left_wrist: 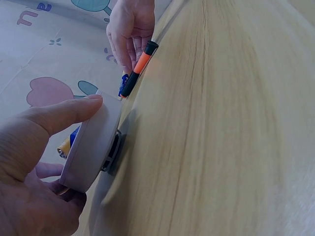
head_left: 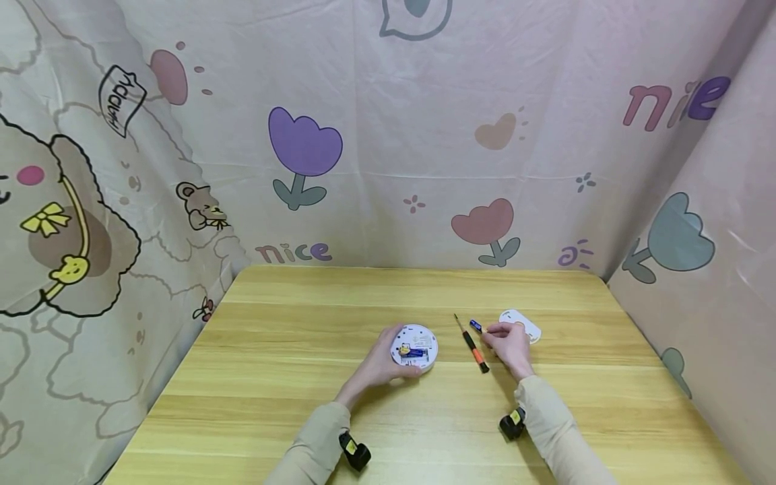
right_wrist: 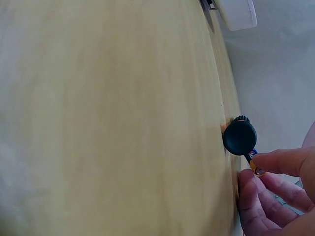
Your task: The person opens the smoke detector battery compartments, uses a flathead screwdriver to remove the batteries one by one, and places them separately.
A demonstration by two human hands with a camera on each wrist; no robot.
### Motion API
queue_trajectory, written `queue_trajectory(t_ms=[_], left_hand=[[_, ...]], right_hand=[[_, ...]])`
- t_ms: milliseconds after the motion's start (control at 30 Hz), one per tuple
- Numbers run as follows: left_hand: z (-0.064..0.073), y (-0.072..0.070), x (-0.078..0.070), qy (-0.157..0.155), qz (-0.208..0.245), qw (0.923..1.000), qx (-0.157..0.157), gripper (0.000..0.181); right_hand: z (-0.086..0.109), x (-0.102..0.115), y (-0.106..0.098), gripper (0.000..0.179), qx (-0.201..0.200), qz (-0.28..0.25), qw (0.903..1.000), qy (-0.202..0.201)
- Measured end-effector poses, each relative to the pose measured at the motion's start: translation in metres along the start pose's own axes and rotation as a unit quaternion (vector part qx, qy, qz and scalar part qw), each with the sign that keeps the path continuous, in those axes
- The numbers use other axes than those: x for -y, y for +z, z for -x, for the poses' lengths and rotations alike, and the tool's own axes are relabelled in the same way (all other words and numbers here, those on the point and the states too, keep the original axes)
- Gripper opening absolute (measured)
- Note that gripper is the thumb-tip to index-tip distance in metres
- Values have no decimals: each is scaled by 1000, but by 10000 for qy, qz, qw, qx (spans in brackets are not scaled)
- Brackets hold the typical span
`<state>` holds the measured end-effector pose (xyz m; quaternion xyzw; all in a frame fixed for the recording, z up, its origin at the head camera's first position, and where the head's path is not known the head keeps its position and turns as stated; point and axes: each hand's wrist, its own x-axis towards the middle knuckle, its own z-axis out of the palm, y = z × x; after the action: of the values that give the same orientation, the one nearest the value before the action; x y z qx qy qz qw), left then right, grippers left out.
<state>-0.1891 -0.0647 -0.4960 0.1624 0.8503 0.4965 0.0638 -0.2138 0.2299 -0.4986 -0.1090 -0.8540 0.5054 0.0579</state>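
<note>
My left hand (head_left: 380,362) grips a round white device (head_left: 427,339), thumb on its near edge and fingers round the far side. A blue battery with a gold end (head_left: 417,352) lies in the open compartment on the device's face; its gold end (left_wrist: 64,147) pokes past the rim in the left wrist view. The device is tilted, its underside facing the table in that view. Right of it, my right hand (head_left: 511,345) pinches the gold end of another blue battery (head_left: 475,326) close over the table, between thumb and fingers in the right wrist view (right_wrist: 257,168).
An orange and black screwdriver (head_left: 475,351) lies on the wooden table (head_left: 273,377) between the hands, its tip pointing away. A white oval plate (head_left: 533,331) lies just behind my right hand. A printed curtain (head_left: 388,135) hangs behind the table and at both sides.
</note>
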Motion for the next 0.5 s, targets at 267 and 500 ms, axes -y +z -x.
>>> queue_trajectory(t_ms=[267,500], left_hand=[[0,0,1,24,27,10000,-6,108],[0,1,2,53,28,10000,-10,108]], right_hand=[[-4,-4,0,23,-63,596,9979,-239],[-6,-4,0,19,76,1022,9938,-422]])
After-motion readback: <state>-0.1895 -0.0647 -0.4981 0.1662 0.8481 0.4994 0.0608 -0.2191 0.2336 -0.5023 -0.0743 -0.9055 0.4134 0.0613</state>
